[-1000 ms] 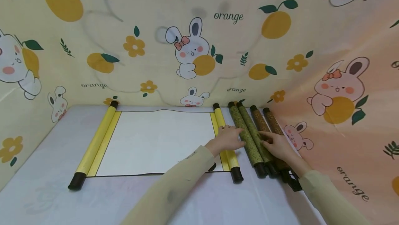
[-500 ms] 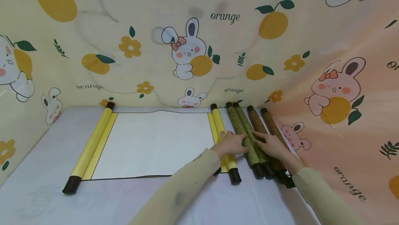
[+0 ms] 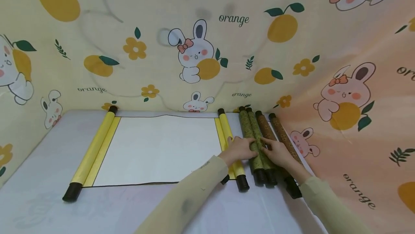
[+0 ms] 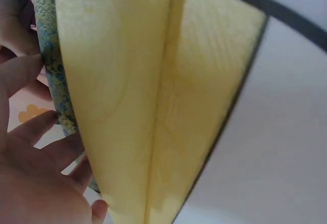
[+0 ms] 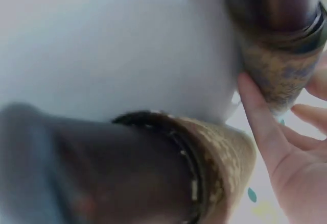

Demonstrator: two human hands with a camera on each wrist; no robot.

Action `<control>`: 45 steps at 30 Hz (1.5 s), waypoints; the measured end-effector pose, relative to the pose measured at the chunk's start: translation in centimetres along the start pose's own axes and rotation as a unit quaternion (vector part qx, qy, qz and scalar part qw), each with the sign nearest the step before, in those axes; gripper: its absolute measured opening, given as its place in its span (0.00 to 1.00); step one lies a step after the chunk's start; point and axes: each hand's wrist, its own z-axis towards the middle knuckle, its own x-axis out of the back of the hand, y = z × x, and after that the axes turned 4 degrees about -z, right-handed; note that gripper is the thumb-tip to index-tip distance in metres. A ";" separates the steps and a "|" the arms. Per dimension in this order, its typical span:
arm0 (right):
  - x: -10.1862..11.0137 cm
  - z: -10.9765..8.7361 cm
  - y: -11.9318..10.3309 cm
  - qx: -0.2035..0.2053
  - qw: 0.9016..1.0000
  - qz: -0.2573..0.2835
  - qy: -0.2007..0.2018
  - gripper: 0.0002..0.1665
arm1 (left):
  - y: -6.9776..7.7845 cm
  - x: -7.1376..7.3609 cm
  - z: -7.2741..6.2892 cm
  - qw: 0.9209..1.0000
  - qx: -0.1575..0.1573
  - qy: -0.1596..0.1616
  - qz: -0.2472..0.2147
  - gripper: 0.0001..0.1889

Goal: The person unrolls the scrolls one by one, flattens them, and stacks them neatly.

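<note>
A green patterned scroll (image 3: pixel 247 127) with two rolled sides and dark end knobs lies on the right part of the table. My left hand (image 3: pixel 238 150) grips its left roll, wrist reaching across the yellow scroll's right roller. On the other side my right hand (image 3: pixel 278 153) pinches the right roll, thumb and fingers to either side of it. The left wrist view shows fingertips against the green scroll (image 4: pixel 55 76). In the right wrist view, fingers straddle the green scroll (image 5: pixel 286 73) below its dark knob. The hands and forearms hide parts of the rolls.
Left of the hands lies an unrolled yellow-edged scroll (image 3: pixel 95 144) with a blank white sheet (image 3: pixel 162 147). A brown patterned scroll (image 3: pixel 283 133) lies close to the right, partly under the right forearm. A cloth printed with rabbits and oranges (image 3: pixel 155 72) hangs behind the white table (image 3: pixel 107 212).
The hands have closed in on the green scroll's two rolls. Its near end has shifted left, away from the brown scroll, and its rolls lie straighter. The camera view has drifted slightly.
</note>
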 end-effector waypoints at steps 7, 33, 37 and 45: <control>-0.3 -0.6 -1.2 -0.005 0.997 0.046 0.060 0.35 | -0.8 0.7 -0.5 0.997 -0.017 0.014 -0.069 0.33; 0.2 -2.6 -14.3 -0.007 0.916 0.370 0.153 0.50 | -5.5 9.6 -11.2 0.928 -0.172 0.131 -0.305 0.39; -0.9 -2.1 -16.4 0.010 0.905 0.398 0.149 0.50 | -7.2 11.0 -13.4 0.927 -0.182 0.124 -0.304 0.45; -5.2 -1.5 -20.6 0.075 0.893 0.421 0.144 0.48 | -11.9 11.8 -17.4 0.924 -0.148 0.143 -0.322 0.54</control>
